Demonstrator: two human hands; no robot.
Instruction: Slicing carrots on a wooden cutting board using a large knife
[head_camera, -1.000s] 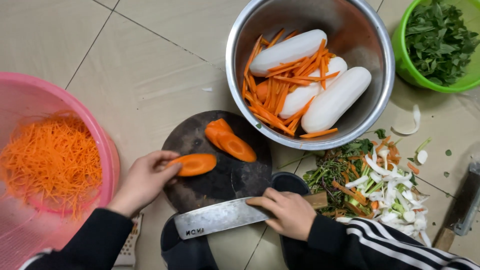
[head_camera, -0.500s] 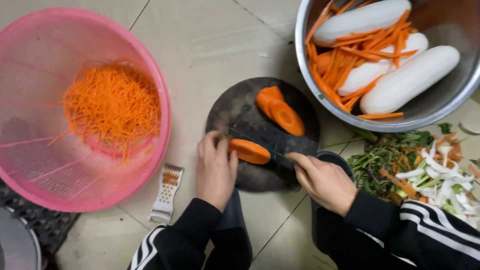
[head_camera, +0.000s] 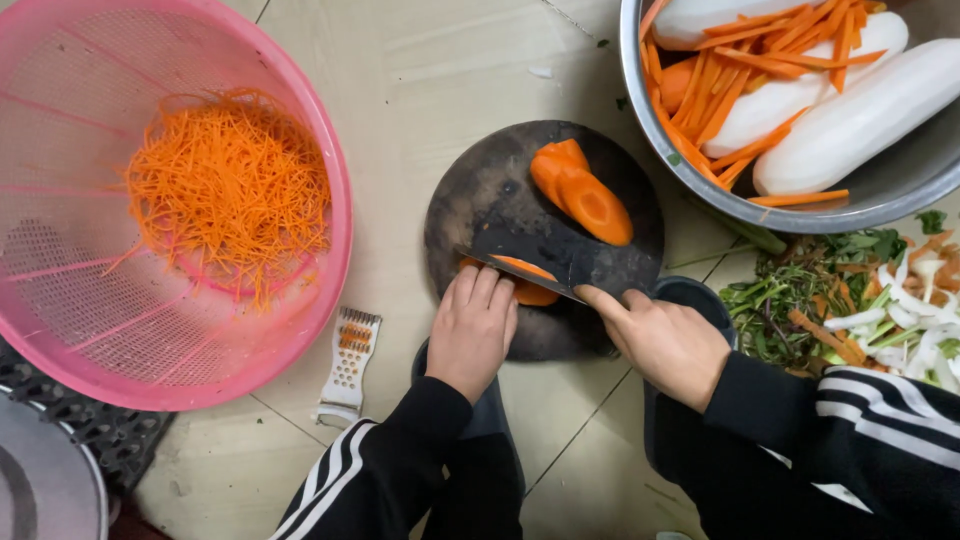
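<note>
Two hands at dark round board (head_camera: 500, 195) | left hand (head_camera: 473, 330) fingers pressed together on carrot piece (head_camera: 535, 294) | right hand (head_camera: 665, 342) gripping cleaver (head_camera: 560, 262) | carrot slices (head_camera: 580, 192) far side.

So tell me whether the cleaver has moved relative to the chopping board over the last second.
Yes. The cleaver was off the near edge of the round chopping board; now it is over the board, cutting the carrot piece under the left hand.

Black sleeves (head_camera: 400, 460) with white stripes.
</note>
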